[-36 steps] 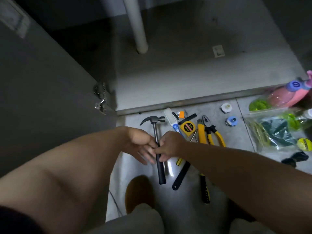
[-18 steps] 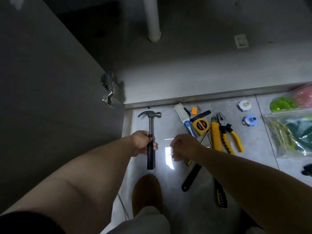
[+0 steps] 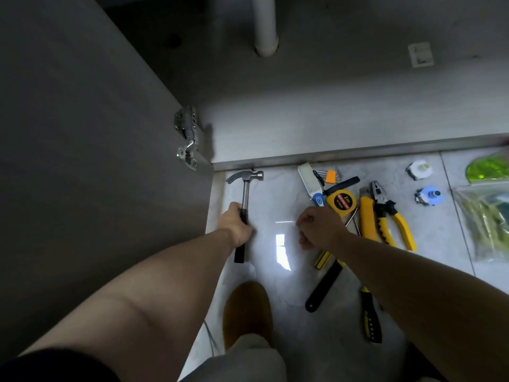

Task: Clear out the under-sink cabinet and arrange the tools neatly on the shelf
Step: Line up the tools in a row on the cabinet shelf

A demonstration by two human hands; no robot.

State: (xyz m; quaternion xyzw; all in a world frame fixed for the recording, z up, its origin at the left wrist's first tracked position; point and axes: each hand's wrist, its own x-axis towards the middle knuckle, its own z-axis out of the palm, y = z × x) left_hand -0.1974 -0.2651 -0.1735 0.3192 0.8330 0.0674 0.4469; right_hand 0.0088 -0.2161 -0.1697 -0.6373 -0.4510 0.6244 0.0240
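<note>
A claw hammer [image 3: 246, 188] with a black grip lies on the pale floor tiles just in front of the cabinet, head toward the cabinet. My left hand [image 3: 236, 223] is wrapped around its handle. My right hand [image 3: 321, 226] hovers as a loose fist to the right, nothing visible in it, over a heap of tools: a yellow tape measure [image 3: 342, 201], yellow-handled pliers [image 3: 385, 210], a set of hex keys [image 3: 329, 176], a white scraper [image 3: 309, 180] and a black-handled tool [image 3: 323, 288]. The cabinet floor [image 3: 330, 106] is bare.
The open cabinet door [image 3: 96, 161] stands at my left with its hinge [image 3: 187, 139]. A white drain pipe [image 3: 265, 26] drops into the cabinet. Two small rolls [image 3: 418, 169] [image 3: 429, 195] and clear plastic bags [image 3: 484, 216] lie at the right. My foot [image 3: 248, 310] is below.
My left hand took hold of the hammer and slid it left, away from the tool heap. My right hand let go of it and drew back over the heap.
</note>
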